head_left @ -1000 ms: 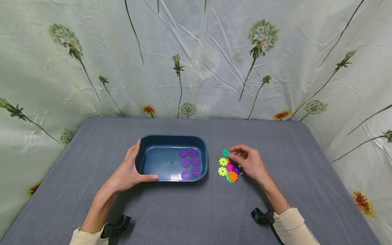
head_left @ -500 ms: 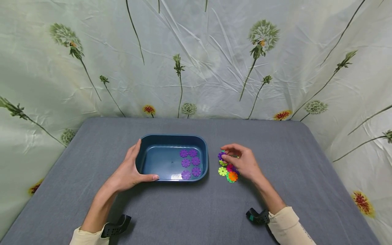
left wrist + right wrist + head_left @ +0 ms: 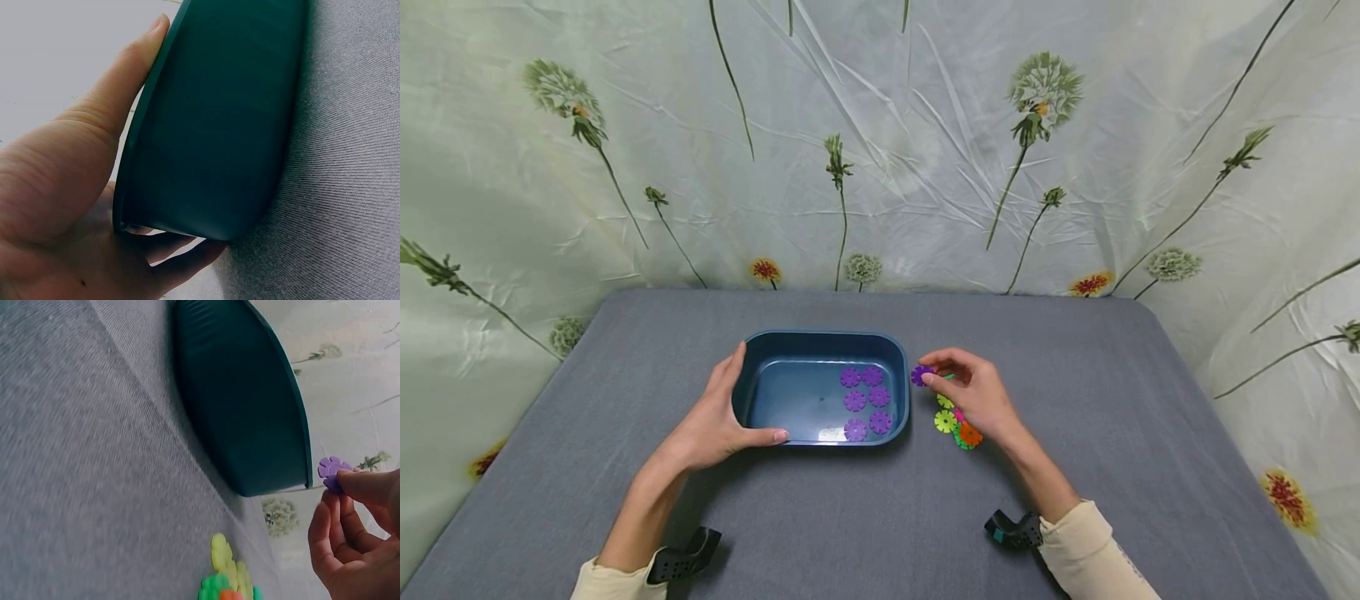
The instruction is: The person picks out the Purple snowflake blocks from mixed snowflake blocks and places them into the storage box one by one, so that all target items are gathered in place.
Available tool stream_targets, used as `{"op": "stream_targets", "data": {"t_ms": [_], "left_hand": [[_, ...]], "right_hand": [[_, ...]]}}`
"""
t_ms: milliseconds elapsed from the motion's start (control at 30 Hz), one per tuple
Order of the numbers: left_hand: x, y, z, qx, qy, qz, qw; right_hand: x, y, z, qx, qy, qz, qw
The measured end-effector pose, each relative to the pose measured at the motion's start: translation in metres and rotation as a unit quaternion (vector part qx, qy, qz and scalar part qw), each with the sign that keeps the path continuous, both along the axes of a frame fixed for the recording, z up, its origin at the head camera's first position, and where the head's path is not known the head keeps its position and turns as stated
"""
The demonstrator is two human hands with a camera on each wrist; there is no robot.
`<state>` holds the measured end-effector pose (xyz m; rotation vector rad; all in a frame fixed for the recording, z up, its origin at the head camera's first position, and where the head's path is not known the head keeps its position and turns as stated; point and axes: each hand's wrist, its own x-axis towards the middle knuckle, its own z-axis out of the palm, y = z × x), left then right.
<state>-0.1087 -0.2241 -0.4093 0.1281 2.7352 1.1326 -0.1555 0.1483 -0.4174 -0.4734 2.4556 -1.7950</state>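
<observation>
From my end: right hand (image 3: 976, 393) has a purple disc (image 3: 919, 376) pinched between thumb and fingers, gap narrow. Half a second ago I had that disc over the top of the pile; now it's shifted left, just outside the tray's right rim, held up off the counter (image 3: 850, 517). Right wrist view agrees: disc near the rim, tray end wall beside it. Left hand (image 3: 711, 421) unchanged, gripping the left end of the blue tray (image 3: 790, 400), thumb on the near rim. Tray hasn't moved; same six purple pieces (image 3: 854, 401) lie flat in its right part. Remaining pile (image 3: 945, 421) sits right of the tray, partly hidden under my right hand: I see yellow, green, orange, a bit of pink. Right wristband (image 3: 1013, 531) and sleeve (image 3: 1078, 533) have slid left with the arm.
</observation>
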Motion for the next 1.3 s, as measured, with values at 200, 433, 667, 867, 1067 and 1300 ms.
{"op": "stream_targets", "data": {"t_ms": [200,433,667,867,1067,1300], "left_hand": [[0.0,-0.001,0.0,0.002,0.0,-0.001,1.0],[0.0,0.001,0.0,-0.001,-0.003,0.001,1.0],[0.0,0.0,-0.001,-0.004,0.001,-0.002,1.0],[0.001,-0.001,0.0,-0.001,0.002,-0.006,1.0],[0.001,-0.001,-0.001,-0.002,0.003,-0.003,1.0],[0.001,0.0,-0.001,0.002,0.005,-0.003,1.0]], "right_hand": [[-0.001,-0.009,0.003,-0.015,0.004,0.003,0.9999],[-0.002,-0.02,0.003,-0.03,0.003,0.018,0.9994],[-0.002,-0.031,0.005,-0.029,0.018,0.019,0.9992],[0.0,-0.041,0.009,-0.013,0.029,0.018,0.9993],[-0.002,-0.049,0.01,-0.012,0.031,0.025,0.9991],[-0.004,-0.059,0.014,-0.002,0.026,0.021,0.9994]]}}
